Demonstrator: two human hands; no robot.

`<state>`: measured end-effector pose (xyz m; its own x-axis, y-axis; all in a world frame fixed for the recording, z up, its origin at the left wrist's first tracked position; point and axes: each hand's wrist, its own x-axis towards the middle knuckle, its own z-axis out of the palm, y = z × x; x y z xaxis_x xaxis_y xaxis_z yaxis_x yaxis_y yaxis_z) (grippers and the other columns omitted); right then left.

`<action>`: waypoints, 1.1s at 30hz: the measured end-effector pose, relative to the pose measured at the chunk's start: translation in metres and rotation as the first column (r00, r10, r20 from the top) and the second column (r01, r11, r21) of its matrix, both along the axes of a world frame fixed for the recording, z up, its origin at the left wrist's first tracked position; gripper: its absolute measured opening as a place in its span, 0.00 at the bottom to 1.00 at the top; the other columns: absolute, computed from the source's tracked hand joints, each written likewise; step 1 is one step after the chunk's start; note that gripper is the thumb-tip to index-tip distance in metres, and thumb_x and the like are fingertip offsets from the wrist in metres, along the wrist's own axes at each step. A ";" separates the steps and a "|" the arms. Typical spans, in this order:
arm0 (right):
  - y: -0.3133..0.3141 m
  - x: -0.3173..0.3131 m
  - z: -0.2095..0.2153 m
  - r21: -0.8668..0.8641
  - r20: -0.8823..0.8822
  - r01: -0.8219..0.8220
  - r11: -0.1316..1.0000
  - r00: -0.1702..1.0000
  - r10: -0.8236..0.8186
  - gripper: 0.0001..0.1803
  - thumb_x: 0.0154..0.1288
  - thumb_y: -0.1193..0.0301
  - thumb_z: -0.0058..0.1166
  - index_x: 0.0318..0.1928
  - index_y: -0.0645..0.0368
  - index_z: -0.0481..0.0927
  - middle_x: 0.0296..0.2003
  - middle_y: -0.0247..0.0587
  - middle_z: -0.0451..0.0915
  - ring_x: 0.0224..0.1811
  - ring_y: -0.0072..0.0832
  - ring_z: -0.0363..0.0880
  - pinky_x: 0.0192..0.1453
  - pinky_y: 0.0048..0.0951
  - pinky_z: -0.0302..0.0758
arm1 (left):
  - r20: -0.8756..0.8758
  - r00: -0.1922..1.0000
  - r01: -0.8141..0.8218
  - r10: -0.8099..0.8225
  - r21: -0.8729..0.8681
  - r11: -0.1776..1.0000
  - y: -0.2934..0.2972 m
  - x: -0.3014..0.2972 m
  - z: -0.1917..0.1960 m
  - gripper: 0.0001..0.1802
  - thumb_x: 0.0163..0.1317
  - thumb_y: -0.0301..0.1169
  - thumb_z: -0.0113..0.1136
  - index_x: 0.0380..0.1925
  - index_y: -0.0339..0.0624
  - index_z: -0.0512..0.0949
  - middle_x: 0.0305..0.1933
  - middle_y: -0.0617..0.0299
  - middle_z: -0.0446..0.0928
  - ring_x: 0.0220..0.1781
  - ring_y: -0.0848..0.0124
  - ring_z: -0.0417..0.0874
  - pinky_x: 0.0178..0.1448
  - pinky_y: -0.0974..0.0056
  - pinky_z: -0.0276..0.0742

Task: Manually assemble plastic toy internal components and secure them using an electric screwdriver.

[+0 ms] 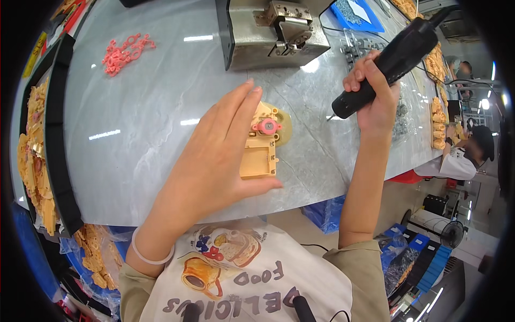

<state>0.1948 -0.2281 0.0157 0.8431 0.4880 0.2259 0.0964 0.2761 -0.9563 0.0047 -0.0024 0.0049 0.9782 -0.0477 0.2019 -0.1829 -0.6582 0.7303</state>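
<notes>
A yellow plastic housing [256,162] lies on the grey table in front of me, with a pink round piece [267,126] set in its upper part. A translucent yellowish base [284,130] shows at its right side. My left hand [217,145] spans the housing's left side, fingers stretched out past its far end and thumb along its near edge; the palm hides part of it. Off to the right, my right hand [378,96] is wrapped round a black electric screwdriver [394,64], its bit pointing down and left above the table, apart from the housing.
Loose pink plastic parts [126,53] lie at the far left. A metal machine [279,35] stands at the back, near a blue tray of screws [354,15]. A black-edged bin [59,139] of yellow parts stands left. A co-worker [461,153] sits at the far right.
</notes>
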 end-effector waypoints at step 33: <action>0.135 -0.021 0.066 0.245 0.534 0.373 0.895 0.719 -0.446 0.11 0.65 0.65 0.55 0.31 0.55 0.70 0.26 0.33 0.69 0.23 0.23 0.70 0.31 0.26 0.71 | -0.055 0.997 -0.050 0.045 -0.089 0.995 -0.004 -0.002 0.002 0.57 0.36 0.35 0.80 0.69 0.38 0.60 0.69 0.49 0.63 0.67 0.49 0.68 0.68 0.52 0.67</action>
